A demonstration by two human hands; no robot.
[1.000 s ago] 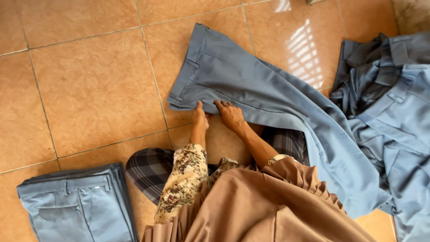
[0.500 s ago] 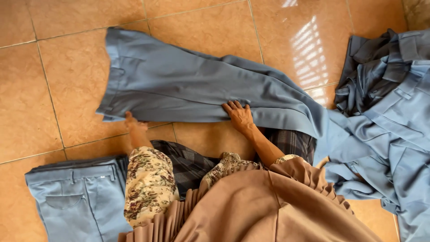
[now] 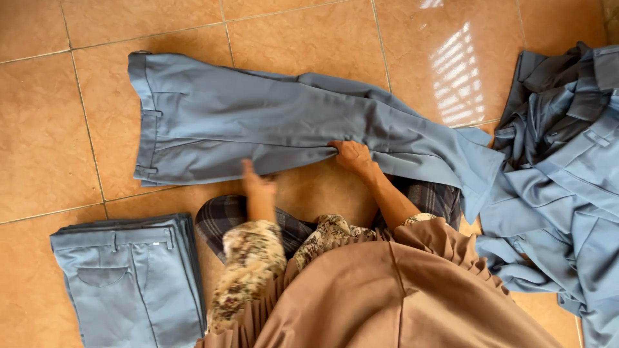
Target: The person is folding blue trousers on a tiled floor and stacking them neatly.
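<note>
1. The right hand rested on the near edge of a pair of blue-grey trousers, its fingers curled into the cloth and pinching a fold of it.
2. The left hand sat just below the trousers' near edge, blurred; whether it gripped the cloth or only touched it could not be told.
3. The trousers lay flat on the tiled floor, spread sideways, waistband towards the floor's left side and legs running right.
4. The leg ends reached a loose heap of similar blue-grey garments piled at the floor's right edge.
5. A neat stack of folded trousers in the same colour sat at the near left corner of the floor, well apart from the spread pair.
6. Both arms wore patterned floral sleeves.
7. A brown pleated garment filled the near middle.
8. A dark checked cloth showed beneath the arms.
</note>
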